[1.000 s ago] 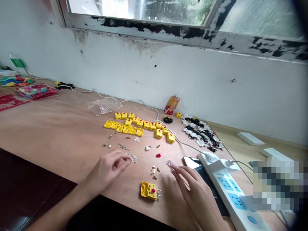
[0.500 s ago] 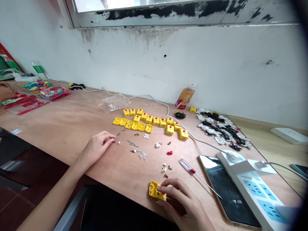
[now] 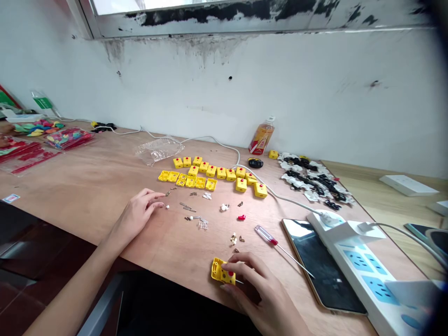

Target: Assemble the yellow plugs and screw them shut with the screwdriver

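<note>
Yellow plastic hinged housing with a red button (image 3: 226, 276) lies at the lower centre of the head view, its shell opened toward the left, a metal prong jutting from its right side; the right hand (image 3: 261, 287) pinches it between thumb and fingertips. Left of centre, the left hand (image 3: 140, 210) rests low over the brown wooden tabletop (image 3: 98, 196), thumb and forefinger slightly parted beside small brassy metal parts (image 3: 168, 192) and a tiny white piece (image 3: 167, 206); whether it touches them, I cannot tell. Mid-frame, a row of open yellow shells (image 3: 191, 182) has contents too small to make out. Above its left end lies a crumpled clear plastic bag (image 3: 159, 150); at upper right of centre, a capped, labelled bottle (image 3: 262, 136) holds amber liquid. Toward the left edge, a red-edged transparent bag (image 3: 70, 138) contains multicoloured pieces. Right of centre, a clear-handled screwdriver (image 3: 269, 236) reaches across the edge of a black-screened tablet (image 3: 325, 263).
</note>
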A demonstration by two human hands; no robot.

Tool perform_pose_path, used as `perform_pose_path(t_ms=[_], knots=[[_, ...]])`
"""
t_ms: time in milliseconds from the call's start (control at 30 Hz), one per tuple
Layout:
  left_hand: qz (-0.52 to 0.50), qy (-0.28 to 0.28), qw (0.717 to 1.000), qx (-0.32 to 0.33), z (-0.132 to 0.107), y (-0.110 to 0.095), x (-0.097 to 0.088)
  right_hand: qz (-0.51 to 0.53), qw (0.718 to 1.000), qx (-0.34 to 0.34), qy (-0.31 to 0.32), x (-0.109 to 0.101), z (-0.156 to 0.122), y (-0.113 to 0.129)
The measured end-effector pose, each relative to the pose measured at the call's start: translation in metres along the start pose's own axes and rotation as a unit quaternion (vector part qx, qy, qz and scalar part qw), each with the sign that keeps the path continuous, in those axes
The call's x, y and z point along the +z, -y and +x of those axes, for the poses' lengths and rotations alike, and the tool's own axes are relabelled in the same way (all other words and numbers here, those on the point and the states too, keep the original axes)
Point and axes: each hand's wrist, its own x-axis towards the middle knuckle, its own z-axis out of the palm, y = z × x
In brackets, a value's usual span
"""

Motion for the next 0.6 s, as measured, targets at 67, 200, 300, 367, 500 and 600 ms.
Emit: perform_pose_path(t_ms=[67,200,300,367,500,600], knots=[[0.01,0.004,1.0,0.008,0.008,-0.001,-0.005,-0.002,1.0,-0.003,0.001,0.001,0.0,0.0],[0.048,0.027,0.998,0.035,0.03,-0.008,-0.011,-0.013,1.0,-0.002,0.007,0.001,-0.001,-0.002],[0.086,0.039,0.995,0.04,0.048,-0.013,-0.005,-0.01,1.0,-0.005,0.005,0.001,-0.001,-0.002],[0.106,0.045,0.992,0.042,0.059,-0.013,0.003,-0.011,1.0,-0.008,-0.002,0.0,-0.001,-0.002],[0.132,0.053,0.988,0.057,0.071,-0.011,0.016,-0.014,1.0,-0.015,-0.01,0.0,-0.001,0.0],[0.141,0.052,0.986,0.074,0.072,-0.013,0.016,-0.005,1.0,-0.018,-0.014,-0.001,0.0,0.001]])
